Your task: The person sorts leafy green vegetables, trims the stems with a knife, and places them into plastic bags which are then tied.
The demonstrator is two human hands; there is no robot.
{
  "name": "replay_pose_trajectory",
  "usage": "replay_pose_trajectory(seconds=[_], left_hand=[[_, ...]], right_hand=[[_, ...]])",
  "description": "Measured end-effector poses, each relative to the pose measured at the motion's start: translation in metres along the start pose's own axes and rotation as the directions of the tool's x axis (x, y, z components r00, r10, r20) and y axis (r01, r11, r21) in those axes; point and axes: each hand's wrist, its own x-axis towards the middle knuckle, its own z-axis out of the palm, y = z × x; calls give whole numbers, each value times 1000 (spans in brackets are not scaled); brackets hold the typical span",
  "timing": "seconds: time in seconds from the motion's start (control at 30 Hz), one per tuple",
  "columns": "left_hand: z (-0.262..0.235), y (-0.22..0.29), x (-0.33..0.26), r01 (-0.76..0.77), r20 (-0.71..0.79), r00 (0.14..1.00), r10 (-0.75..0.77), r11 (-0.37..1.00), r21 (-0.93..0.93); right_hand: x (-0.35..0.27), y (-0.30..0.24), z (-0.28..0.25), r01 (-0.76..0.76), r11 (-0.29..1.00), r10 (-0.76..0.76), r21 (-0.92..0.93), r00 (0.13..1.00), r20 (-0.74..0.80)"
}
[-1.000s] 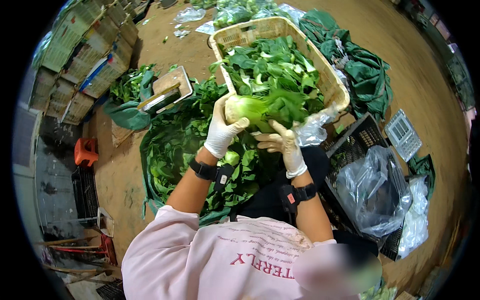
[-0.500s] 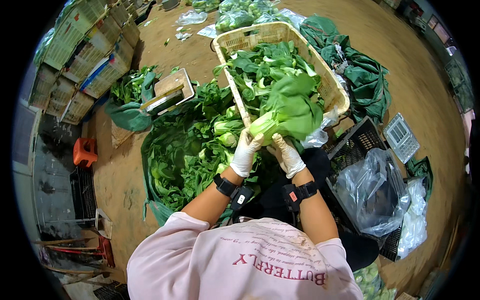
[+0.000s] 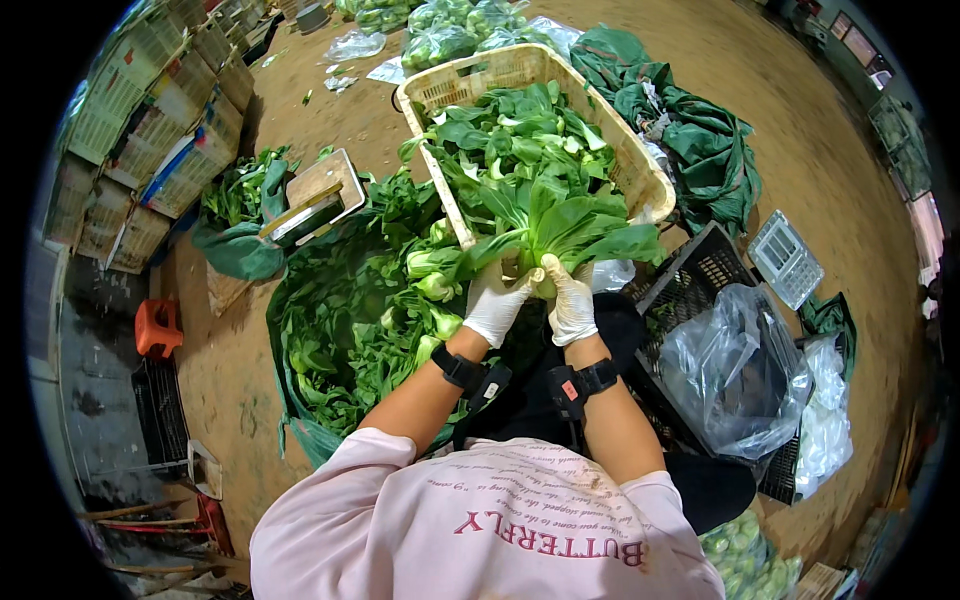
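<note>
A head of bok choy (image 3: 555, 222) is held at its pale base over the near edge of the cream plastic crate (image 3: 655, 195), its leaves fanned out away from me. My right hand (image 3: 570, 303), in a white glove, grips the base with thumb and fingers. Also gloved, my left hand (image 3: 497, 303) is closed at the left side of the base, where one outer leaf (image 3: 492, 250) bends off to the left. More loose leaves fill the crate. Below and left of it, an open green sack (image 3: 283, 400) holds many heads of bok choy.
A small scale (image 3: 325, 195) stands beyond the sack. To the right are a black crate (image 3: 690, 270) with clear plastic bags (image 3: 735, 355) and a grey keypad panel (image 3: 785, 260). Green cloth (image 3: 700, 150) lies beside the cream crate. An orange stool (image 3: 158, 328) stands left.
The bok choy has been tipped, so its leaves now spread open over the crate. One outer leaf has swung left by my left hand. The whole view has shifted slightly.
</note>
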Motion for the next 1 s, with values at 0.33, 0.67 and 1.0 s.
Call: replay_pose_trajectory(seconds=[0.33,0.67,1.0], left_hand=[[14,-4,-12,105,83,993,-80,923,-369],[-18,10,68,117,221,973,-62,962,-247],[-27,52,61,251,572,809,-131,958,-136]], right_hand=[[0,-2,-3,3,999,-2,33,999,-44],[22,-28,-19,-192,853,221,485,975,-2],[12,-14,-5,-97,977,78,191,991,105]])
